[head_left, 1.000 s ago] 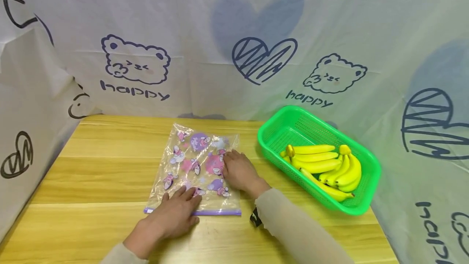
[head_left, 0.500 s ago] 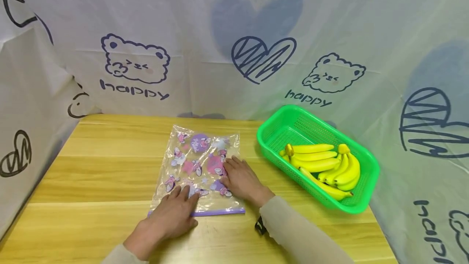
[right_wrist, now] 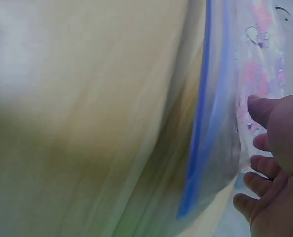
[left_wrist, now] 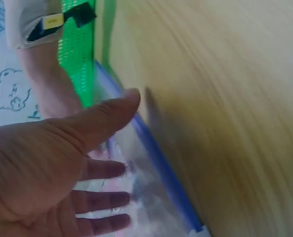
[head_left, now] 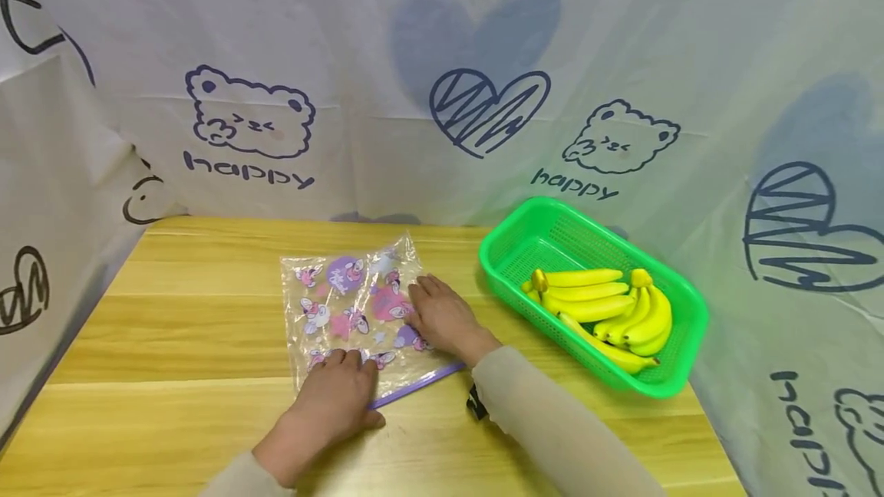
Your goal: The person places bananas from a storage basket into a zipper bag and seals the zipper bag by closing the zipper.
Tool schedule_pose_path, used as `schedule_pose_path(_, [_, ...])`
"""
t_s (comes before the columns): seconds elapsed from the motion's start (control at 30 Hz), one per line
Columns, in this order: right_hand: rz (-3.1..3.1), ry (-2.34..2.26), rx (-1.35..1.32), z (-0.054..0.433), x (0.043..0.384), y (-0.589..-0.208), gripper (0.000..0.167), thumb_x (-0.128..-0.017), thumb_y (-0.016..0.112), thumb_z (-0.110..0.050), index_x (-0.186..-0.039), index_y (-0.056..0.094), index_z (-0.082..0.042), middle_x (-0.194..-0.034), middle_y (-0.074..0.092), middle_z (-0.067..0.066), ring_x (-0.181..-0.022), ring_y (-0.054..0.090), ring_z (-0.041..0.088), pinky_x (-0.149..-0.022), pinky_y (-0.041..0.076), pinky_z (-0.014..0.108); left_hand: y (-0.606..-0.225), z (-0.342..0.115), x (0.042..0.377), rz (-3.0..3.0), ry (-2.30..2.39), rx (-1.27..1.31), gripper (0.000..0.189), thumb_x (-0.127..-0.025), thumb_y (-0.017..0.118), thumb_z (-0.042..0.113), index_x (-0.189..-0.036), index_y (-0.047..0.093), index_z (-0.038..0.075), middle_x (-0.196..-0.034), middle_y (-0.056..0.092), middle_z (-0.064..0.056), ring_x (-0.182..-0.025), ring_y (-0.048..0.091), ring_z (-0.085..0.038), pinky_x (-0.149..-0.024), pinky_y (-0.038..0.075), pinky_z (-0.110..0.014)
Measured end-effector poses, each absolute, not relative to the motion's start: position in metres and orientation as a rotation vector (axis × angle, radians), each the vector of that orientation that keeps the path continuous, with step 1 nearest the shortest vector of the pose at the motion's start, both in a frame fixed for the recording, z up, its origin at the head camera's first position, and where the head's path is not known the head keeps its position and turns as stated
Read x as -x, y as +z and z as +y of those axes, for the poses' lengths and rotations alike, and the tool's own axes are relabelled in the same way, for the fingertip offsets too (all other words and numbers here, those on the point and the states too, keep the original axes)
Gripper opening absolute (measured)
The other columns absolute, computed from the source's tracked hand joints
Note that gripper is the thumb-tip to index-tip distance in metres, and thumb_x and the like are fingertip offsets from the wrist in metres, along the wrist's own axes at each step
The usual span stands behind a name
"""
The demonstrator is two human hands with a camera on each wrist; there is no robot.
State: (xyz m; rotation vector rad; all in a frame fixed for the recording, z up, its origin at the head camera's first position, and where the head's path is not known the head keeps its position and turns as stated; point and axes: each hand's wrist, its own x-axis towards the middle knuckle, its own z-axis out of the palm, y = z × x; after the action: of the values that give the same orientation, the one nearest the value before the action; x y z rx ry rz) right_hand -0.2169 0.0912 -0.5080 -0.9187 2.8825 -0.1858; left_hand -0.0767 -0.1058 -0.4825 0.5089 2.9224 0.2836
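A clear zip bag point(head_left: 366, 294) printed with pink and purple cartoon figures lies askew on the wooden table. Its purple zip strip point(head_left: 417, 387) faces the person, with the right end higher than the left. My left hand point(head_left: 337, 393) rests on the bag's lower left part, fingers extended, hiding the strip's left end. In the left wrist view the thumb point(left_wrist: 109, 111) lies across the blue-looking strip point(left_wrist: 158, 158). My right hand point(head_left: 449, 318) rests on the bag's right side. The right wrist view shows its fingers loosely bent beside the bag, gripping nothing visible.
To the right stands a green plastic basket point(head_left: 511, 282) with several yellow bananas point(head_left: 587, 305) in it. A white cloth point(head_left: 387, 159) with bear and heart drawings hangs behind and beside the table point(head_left: 173, 328). A black strap point(head_left: 475, 403) is at the right wrist.
The bag has turned counterclockwise under both hands; its far edge has swung left and the zip's right end has risen. The left hand has shifted slightly right. The basket stays put.
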Motion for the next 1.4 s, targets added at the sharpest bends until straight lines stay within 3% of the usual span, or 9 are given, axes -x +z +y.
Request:
schedule_pose_path(0.17, [2.897, -0.366, 0.83, 0.096, 0.209, -0.503, 0.058, -0.108, 0.058, -0.037, -0.153, 0.049, -0.001, -0.163, 0.044, 0.02, -0.155, 0.037, 0.034, -0.128, 0.029, 0.044, -0.486, -0.099, 0.083, 2.941, 0.266, -0.561, 0.076, -0.075, 0.092, 0.049, -0.129, 0.063, 0.004, -0.125, 0.065, -0.021, -0.122, 0.06, -0.045, -0.094, 0.054, -0.065])
schedule_pose_path(0.5, [2.917, -0.533, 0.797, 0.109, 0.191, -0.497, 0.057, -0.107, 0.06, -0.036, -0.152, 0.05, -0.002, -0.161, 0.047, 0.02, -0.151, 0.043, 0.035, -0.123, 0.036, 0.049, -0.487, -0.094, 0.092, 2.95, 0.224, -0.584, 0.049, -0.083, 0.088, 0.037, -0.114, 0.068, 0.004, -0.103, 0.068, -0.015, -0.091, 0.069, -0.037, -0.075, 0.059, -0.057])
schedule_pose_path(0.67, [2.933, -0.57, 0.811, 0.111, 0.185, -0.496, 0.056, -0.106, 0.062, -0.034, -0.15, 0.052, -0.002, -0.159, 0.049, 0.018, -0.15, 0.044, 0.035, -0.122, 0.038, 0.048, -0.485, -0.091, 0.096, 2.983, 0.156, -0.628, 0.033, -0.086, 0.083, 0.03, -0.109, 0.071, 0.008, -0.1, 0.072, -0.013, -0.087, 0.069, -0.034, -0.078, 0.058, -0.055])
schedule_pose_path(0.87, [2.954, -0.625, 0.809, 0.112, 0.182, -0.491, 0.055, -0.105, 0.063, -0.031, -0.149, 0.053, 0.0, -0.157, 0.05, 0.021, -0.15, 0.044, 0.036, -0.123, 0.037, 0.049, -0.48, -0.092, 0.103, 3.025, 0.077, -0.703, 0.02, -0.09, 0.075, 0.008, -0.11, 0.074, 0.007, -0.102, 0.073, -0.013, -0.089, 0.069, -0.032, -0.083, 0.058, -0.054])
schedule_pose_path(1.0, [3.017, -0.675, 0.826, 0.113, 0.181, -0.484, 0.05, -0.105, 0.064, -0.027, -0.145, 0.056, 0.002, -0.153, 0.054, 0.022, -0.147, 0.047, 0.038, -0.123, 0.037, 0.049, -0.469, -0.096, 0.109, 3.058, 0.109, -0.691, 0.016, -0.091, 0.072, 0.003, -0.107, 0.071, 0.004, -0.096, 0.07, -0.013, -0.085, 0.068, -0.034, -0.078, 0.059, -0.053])
schedule_pose_path(1.17, [3.154, -0.85, 0.861, 0.115, 0.179, -0.475, 0.043, -0.103, 0.067, -0.024, -0.137, 0.061, 0.002, -0.142, 0.063, 0.022, -0.136, 0.057, 0.039, -0.116, 0.045, 0.05, -0.455, -0.105, 0.119, 3.127, 0.166, -0.603, 0.012, -0.092, 0.072, 0.016, -0.094, 0.065, 0.007, -0.078, 0.066, -0.007, -0.072, 0.067, -0.031, -0.068, 0.056, -0.047])
schedule_pose_path(1.4, [3.343, -1.098, 0.812, 0.112, 0.174, -0.466, 0.043, -0.1, 0.071, -0.021, -0.132, 0.059, 0.004, -0.127, 0.067, 0.021, -0.119, 0.064, 0.038, -0.101, 0.055, 0.049, -0.439, -0.112, 0.131, 3.178, 0.423, -0.4, 0.016, -0.094, 0.058, 0.015, -0.08, 0.05, 0.011, -0.056, 0.047, 0.0, -0.05, 0.048, -0.021, -0.047, 0.042, -0.04])
